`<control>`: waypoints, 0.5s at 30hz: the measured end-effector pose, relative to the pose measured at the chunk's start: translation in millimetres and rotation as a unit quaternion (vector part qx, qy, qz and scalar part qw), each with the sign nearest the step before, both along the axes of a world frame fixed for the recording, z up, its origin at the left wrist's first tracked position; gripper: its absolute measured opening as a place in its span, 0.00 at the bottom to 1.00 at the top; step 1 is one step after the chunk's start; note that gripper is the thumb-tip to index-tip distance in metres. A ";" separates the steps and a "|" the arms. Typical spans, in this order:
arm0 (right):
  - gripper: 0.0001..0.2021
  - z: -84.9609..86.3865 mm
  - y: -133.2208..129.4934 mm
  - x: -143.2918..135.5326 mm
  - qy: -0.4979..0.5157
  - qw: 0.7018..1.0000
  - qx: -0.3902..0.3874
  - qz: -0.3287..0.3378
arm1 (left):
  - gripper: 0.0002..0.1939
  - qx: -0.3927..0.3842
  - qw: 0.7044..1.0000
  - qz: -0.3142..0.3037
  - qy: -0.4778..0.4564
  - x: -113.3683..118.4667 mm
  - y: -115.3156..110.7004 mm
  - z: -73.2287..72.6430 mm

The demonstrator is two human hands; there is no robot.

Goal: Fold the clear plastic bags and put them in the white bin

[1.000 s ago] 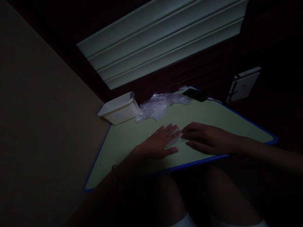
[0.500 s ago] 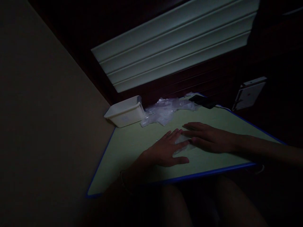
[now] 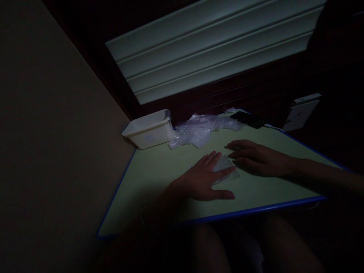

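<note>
A thin, pale bracelet or cord loop [image 3: 142, 216] circles the left wrist, its material too dim to tell. The left hand [image 3: 203, 180] and right hand [image 3: 260, 157] are bare, with slender fingers, and both visible forearms [image 3: 315, 172] are bare too. Below, two rounded, bare knees [image 3: 210, 240] fade into deep shadow, which hides any clothing around them.

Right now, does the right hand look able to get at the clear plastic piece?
Probably yes: the right hand hovers or rests just beside the clear plastic piece, whose near side looks uncovered, though the left hand partly covers it.
</note>
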State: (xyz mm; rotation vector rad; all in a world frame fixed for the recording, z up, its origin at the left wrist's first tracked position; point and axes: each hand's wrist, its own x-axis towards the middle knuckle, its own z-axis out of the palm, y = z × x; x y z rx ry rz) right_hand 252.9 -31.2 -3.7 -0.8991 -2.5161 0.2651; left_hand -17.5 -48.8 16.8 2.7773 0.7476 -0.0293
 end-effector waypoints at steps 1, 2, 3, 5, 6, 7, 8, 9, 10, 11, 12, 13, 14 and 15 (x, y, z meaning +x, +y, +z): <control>0.18 -0.6 0.6 1.0 -0.006 1.000 0.000 0.008 | 0.44 0.000 1.000 0.001 -0.001 0.0 0.1 -0.4; 0.18 -1.5 1.3 2.0 -0.009 1.000 0.003 0.016 | 0.44 0.000 1.000 0.002 -0.002 0.0 0.1 -0.7; 0.19 -2.5 1.9 2.8 -0.009 1.000 0.007 0.022 | 0.44 0.001 1.000 0.002 -0.003 0.0 0.1 -0.9; 0.19 -4.5 2.5 3.8 -0.004 0.999 0.011 0.030 | 0.44 0.004 1.000 0.000 -0.004 0.0 -0.1 -1.1; 0.19 -5.2 2.4 4.0 -0.004 0.999 0.012 0.033 | 0.44 0.005 1.000 0.000 -0.005 0.0 -0.1 -1.1; 0.19 -5.6 2.2 4.0 -0.006 0.999 0.014 0.034 | 0.44 0.006 1.000 -0.001 -0.004 0.1 -0.1 -1.2; 0.20 -5.8 2.0 3.8 -0.011 0.999 0.017 0.033 | 0.44 0.006 1.000 -0.002 -0.004 0.1 0.0 -1.2; 0.20 -5.8 1.8 3.5 -0.018 0.999 0.023 0.033 | 0.44 0.007 1.000 -0.002 -0.004 0.1 0.1 -1.2; 0.20 -5.4 2.0 3.1 -0.026 0.999 0.029 0.033 | 0.44 0.007 1.000 -0.003 -0.003 0.1 0.2 -1.2; 0.21 -4.7 2.4 2.7 -0.035 0.998 0.034 0.033 | 0.44 0.006 1.000 -0.004 -0.002 0.1 0.4 -1.2; 0.21 -3.7 3.3 2.2 -0.044 0.998 0.038 0.033 | 0.44 0.006 1.000 -0.005 -0.001 0.1 0.6 -1.3; 0.21 -2.3 4.5 1.6 -0.053 0.997 0.042 0.030 | 0.44 0.006 1.000 -0.006 -0.001 0.2 0.7 -1.3; 0.21 -0.6 6.0 1.0 -0.062 0.997 0.044 0.024 | 0.44 0.006 1.000 -0.006 -0.001 0.2 0.8 -1.4; 0.21 1.3 7.7 0.3 -0.068 0.996 0.046 0.015 | 0.44 0.008 1.000 -0.005 -0.001 0.3 0.8 -1.5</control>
